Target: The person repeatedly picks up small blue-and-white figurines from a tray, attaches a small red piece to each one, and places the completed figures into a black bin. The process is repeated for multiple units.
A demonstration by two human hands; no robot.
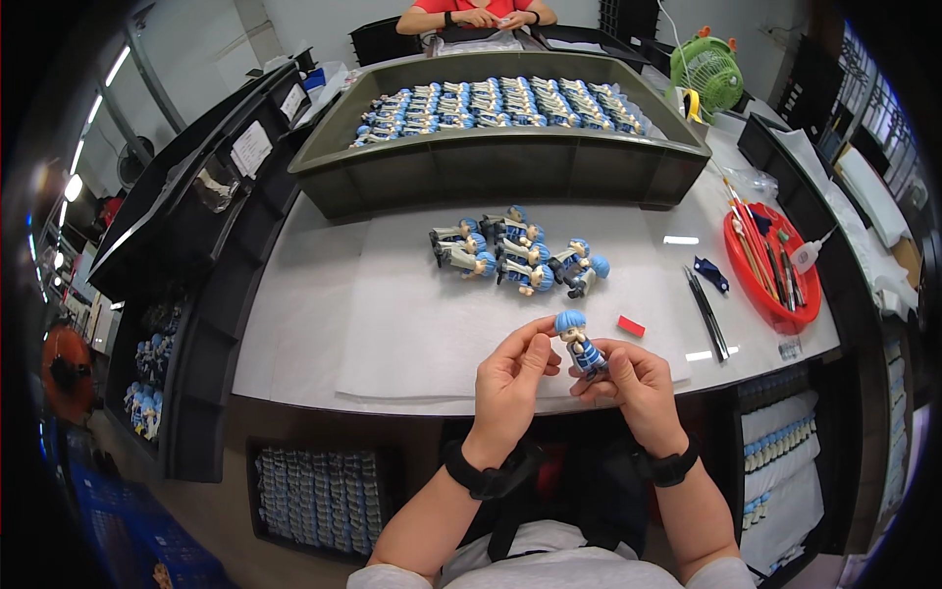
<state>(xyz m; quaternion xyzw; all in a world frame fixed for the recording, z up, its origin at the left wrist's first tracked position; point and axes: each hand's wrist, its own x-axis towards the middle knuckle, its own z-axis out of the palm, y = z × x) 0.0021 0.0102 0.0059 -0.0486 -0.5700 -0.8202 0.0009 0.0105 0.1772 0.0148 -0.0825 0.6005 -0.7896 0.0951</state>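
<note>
A small figurine with blue hair and a blue-and-white outfit is held upright, slightly tilted, over the front edge of the table. My right hand grips its lower body between thumb and fingers. On the other side, my left hand has curled fingers, the index finger against the figurine's head; its contact behind the head is partly hidden. Farther back on the white sheet lies a loose group of similar figurines. A small red block rests just beyond my right hand.
A large grey-green tray with rows of figurines spans the back. At right stand a red basket of brushes and a bottle, with black pen-like tools beside it. A green fan and another person's hands are beyond.
</note>
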